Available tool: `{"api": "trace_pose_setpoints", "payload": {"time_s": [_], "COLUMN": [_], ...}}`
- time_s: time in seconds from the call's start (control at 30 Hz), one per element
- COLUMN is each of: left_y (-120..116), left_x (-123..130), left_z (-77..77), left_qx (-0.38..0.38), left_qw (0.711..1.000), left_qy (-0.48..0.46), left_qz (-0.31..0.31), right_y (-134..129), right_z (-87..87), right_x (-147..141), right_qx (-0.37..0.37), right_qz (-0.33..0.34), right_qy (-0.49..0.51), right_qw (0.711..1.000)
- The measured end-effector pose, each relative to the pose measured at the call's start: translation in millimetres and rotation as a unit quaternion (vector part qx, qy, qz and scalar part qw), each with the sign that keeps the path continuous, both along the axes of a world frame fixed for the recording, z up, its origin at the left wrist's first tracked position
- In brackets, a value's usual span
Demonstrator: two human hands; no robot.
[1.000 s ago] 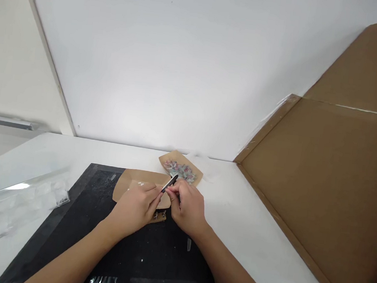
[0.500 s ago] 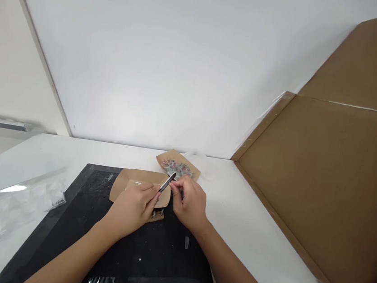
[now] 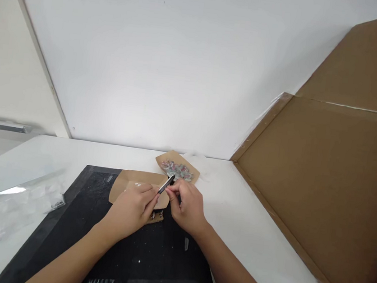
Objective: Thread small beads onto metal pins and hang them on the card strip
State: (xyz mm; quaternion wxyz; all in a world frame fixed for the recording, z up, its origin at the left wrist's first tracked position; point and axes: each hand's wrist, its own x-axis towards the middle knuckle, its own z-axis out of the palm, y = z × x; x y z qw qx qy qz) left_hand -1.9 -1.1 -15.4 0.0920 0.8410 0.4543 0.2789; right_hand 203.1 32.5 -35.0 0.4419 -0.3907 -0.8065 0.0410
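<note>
Nearer to the left hand [image 3: 135,206] than half a second earlier, in the head view, the right hand [image 3: 187,206] had its fingertips at a slim black-and-white stick-shaped tool [image 3: 166,184]; whether they pinched anything could not be told. The left hand was clamped on that tool, above the right side of a light-brown paper tray [image 3: 117,189] on a black rectangular mat [image 3: 160,265].

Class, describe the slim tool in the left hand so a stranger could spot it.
Start at the black mat, then the tray on its far end. Near the tray's right edge, the left hand holds the tool, slanting away rightward, the right hand close by. Slim, black and white, it stands out from the broad brown tray.
</note>
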Motion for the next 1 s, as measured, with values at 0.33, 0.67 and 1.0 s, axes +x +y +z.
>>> {"api": "trace_pose_setpoints", "payload": {"time_s": [0.33,0.67,1.0], "left_y": [0.7,0.8,2.2], "left_x": [-0.4,-1.1,-1.5], "left_z": [1.0,1.7,5.3], "left_qx": [0.008,0.009,-0.003], "left_qw": [1.000,1.000,0.999], "left_qy": [0.007,0.005,-0.032], "left_qz": [0.006,0.010,-0.005], "right_y": [1.1,1.9,1.0], "right_z": [-2.7,-3.0,0.1], "right_x": [-0.9,-1.5,3.9], "right_qx": [-0.001,-0.001,-0.064], "right_qz": [-0.023,-0.012,0.044], "right_qy": [0.006,0.004,0.104], "right_qw": [1.000,1.000,0.992]}}
